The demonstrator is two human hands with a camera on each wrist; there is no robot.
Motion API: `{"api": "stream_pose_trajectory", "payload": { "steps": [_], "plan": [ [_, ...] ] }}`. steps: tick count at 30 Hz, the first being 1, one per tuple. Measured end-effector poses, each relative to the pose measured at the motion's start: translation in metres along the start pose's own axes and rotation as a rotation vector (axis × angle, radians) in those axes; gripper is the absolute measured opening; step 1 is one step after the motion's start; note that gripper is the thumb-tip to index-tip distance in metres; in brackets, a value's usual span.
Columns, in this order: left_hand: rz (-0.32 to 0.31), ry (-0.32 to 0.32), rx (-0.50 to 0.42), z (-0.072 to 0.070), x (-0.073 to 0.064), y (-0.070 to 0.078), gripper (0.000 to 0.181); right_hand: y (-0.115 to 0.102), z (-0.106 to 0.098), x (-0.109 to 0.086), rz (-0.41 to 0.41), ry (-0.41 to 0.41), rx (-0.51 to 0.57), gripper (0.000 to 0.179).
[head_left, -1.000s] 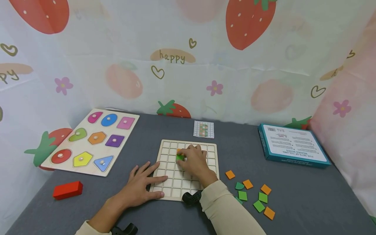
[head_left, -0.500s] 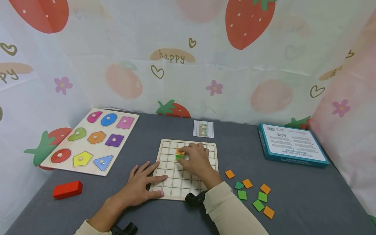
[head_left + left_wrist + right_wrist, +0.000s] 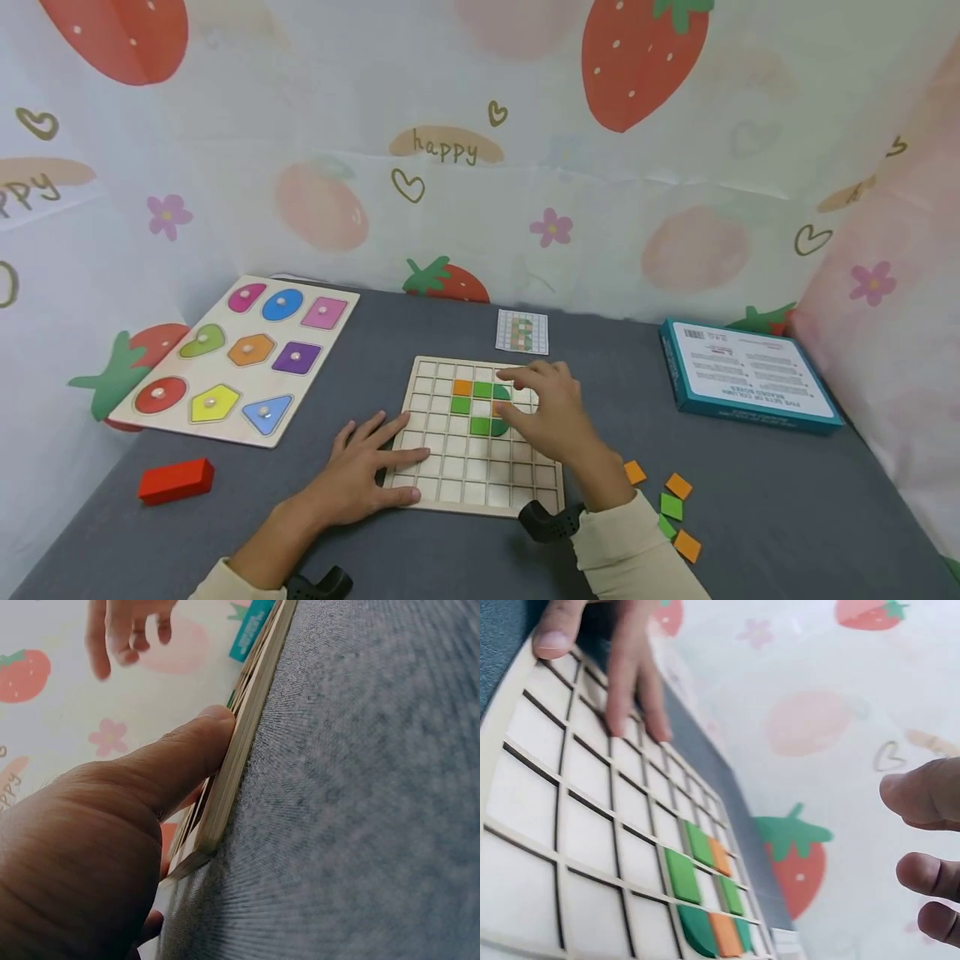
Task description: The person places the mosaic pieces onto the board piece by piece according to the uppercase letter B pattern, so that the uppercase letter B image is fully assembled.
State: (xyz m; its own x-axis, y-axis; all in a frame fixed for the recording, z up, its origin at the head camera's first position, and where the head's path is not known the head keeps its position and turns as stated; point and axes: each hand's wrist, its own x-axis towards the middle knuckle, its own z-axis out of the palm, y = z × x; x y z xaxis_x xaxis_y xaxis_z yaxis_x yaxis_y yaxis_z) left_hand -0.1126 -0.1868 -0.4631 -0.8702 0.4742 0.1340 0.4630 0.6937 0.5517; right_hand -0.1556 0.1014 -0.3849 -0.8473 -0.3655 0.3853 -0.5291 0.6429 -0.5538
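Note:
My left hand rests spread on the left edge of the wooden grid board, its thumb on the near rim in the left wrist view. Above the board's right side hovers my right hand; in the right wrist view its thumb and fingers stand apart with nothing between them. Several tiles lie in the grid's cells: an orange tile at the upper left of the group, a green square tile below it, and dark green rounded tiles on the right side. Another orange tile sits between the rounded ones.
Loose orange tiles and green tiles lie right of the board, partly behind the right forearm. A pattern card lies beyond the board. A shape puzzle and red block are left; a teal box is right.
My right hand has moved right and lifted off the tiles, uncovering the green and orange group in the grid. The left hand stays on the board's edge.

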Motion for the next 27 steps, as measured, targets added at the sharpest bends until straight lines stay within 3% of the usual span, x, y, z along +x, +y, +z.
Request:
{"api": "stream_pose_trajectory", "payload": {
  "steps": [8,19,27],
  "plan": [
    [0.016,0.010,-0.002,0.000,0.000,-0.001,0.056,0.011,-0.029,-0.018,-0.043,0.041,-0.006,0.040],
    [-0.010,-0.014,0.014,0.000,-0.001,0.000,0.057,0.040,-0.050,-0.035,-0.054,-0.011,0.002,0.044],
    [-0.011,-0.010,0.023,0.000,-0.001,0.001,0.057,0.067,-0.059,-0.041,0.038,-0.108,0.092,0.045]
  ]
}}
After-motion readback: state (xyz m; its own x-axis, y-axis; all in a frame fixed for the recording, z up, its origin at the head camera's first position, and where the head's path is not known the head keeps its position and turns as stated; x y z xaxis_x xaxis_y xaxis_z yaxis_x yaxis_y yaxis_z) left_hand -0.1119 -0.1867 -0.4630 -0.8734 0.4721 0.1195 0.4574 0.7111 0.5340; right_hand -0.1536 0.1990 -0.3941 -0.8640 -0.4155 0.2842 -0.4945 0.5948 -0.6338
